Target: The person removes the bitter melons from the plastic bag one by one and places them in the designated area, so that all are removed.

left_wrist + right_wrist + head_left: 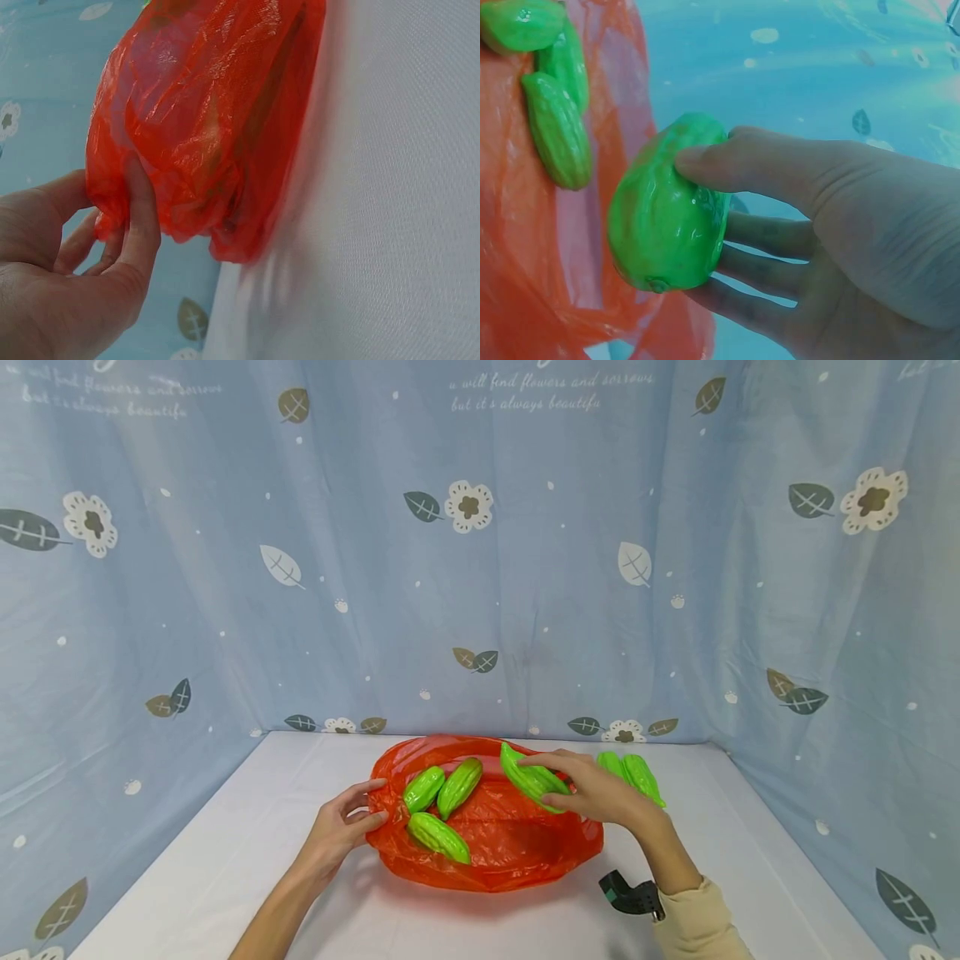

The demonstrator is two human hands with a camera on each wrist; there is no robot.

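Note:
A red plastic bag (pixel 517 839) lies spread with its mouth open, and inside its left part are several green bitter melons (pixel 438 837). My left hand (pixel 341 827) pinches the bag's left edge between thumb and fingers; the left wrist view shows the thin film (pixel 195 127) there. Above the right side of the bag, my right hand (pixel 600 785) holds another bitter melon (pixel 527 779). Up close in the right wrist view, my thumb presses on top of that glossy, ridged melon (pixel 664 217), and the other fingers are partly hidden behind it.
More bitter melons (pixel 639 777) lie on the white table (pixel 750 860), right of the bag behind my right forearm. A black device (pixel 630 893) is by the right wrist. Blue patterned curtains (pixel 555 610) stand behind and along both sides.

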